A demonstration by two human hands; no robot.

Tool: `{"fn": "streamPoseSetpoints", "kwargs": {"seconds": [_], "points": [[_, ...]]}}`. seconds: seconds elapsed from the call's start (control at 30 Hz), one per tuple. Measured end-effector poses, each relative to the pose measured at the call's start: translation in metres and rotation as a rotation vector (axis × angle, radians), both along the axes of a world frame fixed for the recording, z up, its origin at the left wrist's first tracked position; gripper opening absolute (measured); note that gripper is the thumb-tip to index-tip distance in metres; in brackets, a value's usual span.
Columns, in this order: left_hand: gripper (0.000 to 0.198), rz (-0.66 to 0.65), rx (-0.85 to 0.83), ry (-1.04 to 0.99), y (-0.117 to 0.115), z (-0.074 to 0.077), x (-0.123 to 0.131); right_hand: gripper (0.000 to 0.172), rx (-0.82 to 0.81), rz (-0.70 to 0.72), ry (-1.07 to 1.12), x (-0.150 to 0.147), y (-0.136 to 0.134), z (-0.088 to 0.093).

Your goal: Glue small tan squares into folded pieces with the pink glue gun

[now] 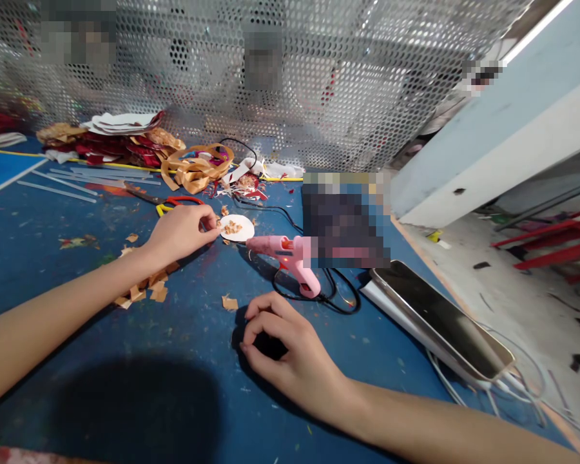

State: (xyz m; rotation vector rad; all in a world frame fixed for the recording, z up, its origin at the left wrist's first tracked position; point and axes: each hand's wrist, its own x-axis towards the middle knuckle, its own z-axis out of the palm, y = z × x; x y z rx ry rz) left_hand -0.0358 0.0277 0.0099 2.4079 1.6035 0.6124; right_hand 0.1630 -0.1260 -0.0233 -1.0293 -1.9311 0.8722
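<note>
A white round disc (245, 229) lies on the blue table with small crumpled tan bits on its middle. At its left edge is my left hand (186, 229), thumb and forefinger pinched together; what sits between the tips is too small to tell. Nearer to me, my right hand (294, 345) rests on the table, its thumb and fingertips curled together in a ring. Anything held there is hidden. A pink glue gun (297, 258) stands just right of the disc. One tan paper square (230, 303) lies by my right hand, and several more tan squares (147, 290) lie under my left forearm.
Red-and-yellow-handled scissors (164, 201) lie behind my left hand. Clear glue sticks (82, 180), tan ribbon (198, 169) and scraps line the back, before a perforated metal screen (290, 84). At right are a phone (439, 322), its cables and the glue gun's black cord (341, 309).
</note>
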Motion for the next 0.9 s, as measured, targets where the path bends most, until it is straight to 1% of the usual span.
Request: {"fn": "streamPoseSetpoints", "kwargs": {"seconds": [0.13,0.3,0.5,0.63,0.77,0.9], "points": [[0.012,-0.001,0.015,-0.049,0.0004,-0.0006,-0.0007,0.02,-0.005,0.0,-0.008,0.0001,0.0013,-0.0002],[0.014,-0.033,0.046,-0.19,0.0034,0.0002,-0.0022,0.019,-0.012,0.012,-0.006,0.001,0.0026,-0.0005],[0.025,-0.084,0.057,-0.312,0.0032,0.0045,-0.0004,0.02,-0.029,0.025,-0.009,0.0007,0.0015,0.0001],[0.031,-0.16,0.049,-0.361,0.0,0.0075,0.0015,0.02,-0.04,0.024,-0.009,0.0001,0.0013,-0.0006],[0.021,-0.22,0.085,-0.379,-0.0031,0.0081,0.0031,0.021,-0.051,0.034,-0.014,0.0003,0.0022,-0.0008],[0.017,-0.192,0.056,-0.428,-0.0035,0.0064,0.0043,0.021,-0.046,0.041,-0.028,0.0002,0.0018,0.0005]]}}
